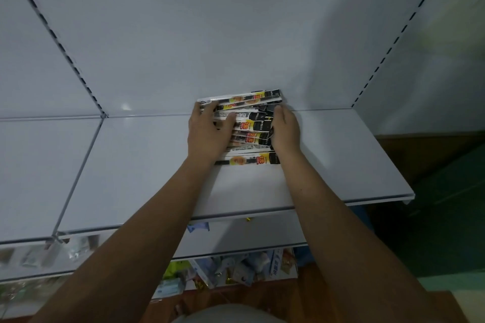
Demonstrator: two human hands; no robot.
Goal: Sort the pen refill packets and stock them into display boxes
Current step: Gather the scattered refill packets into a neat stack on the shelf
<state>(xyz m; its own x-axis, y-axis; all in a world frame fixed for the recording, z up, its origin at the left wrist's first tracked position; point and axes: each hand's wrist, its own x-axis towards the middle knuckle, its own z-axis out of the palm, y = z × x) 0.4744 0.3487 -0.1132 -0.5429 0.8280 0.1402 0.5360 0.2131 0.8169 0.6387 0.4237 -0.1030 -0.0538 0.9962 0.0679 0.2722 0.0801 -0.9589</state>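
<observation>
Several long, narrow pen refill packets [250, 127], printed in white, black, yellow and red, lie side by side in a loose pile on a white shelf [147, 165], close to its back panel. My left hand [208, 131] rests on the pile's left end, fingers curled over the packets. At the pile's right end my right hand [286, 128] presses in, fingers bent around the packet ends. Both hands squeeze the pile between them. No display box is in view.
The shelf's front edge [341, 203] runs below my forearms. Slotted uprights [60, 44] stand at the left and right of the back panel. Lower shelves hold assorted packaged goods [236, 267]. A dark floor area lies to the right.
</observation>
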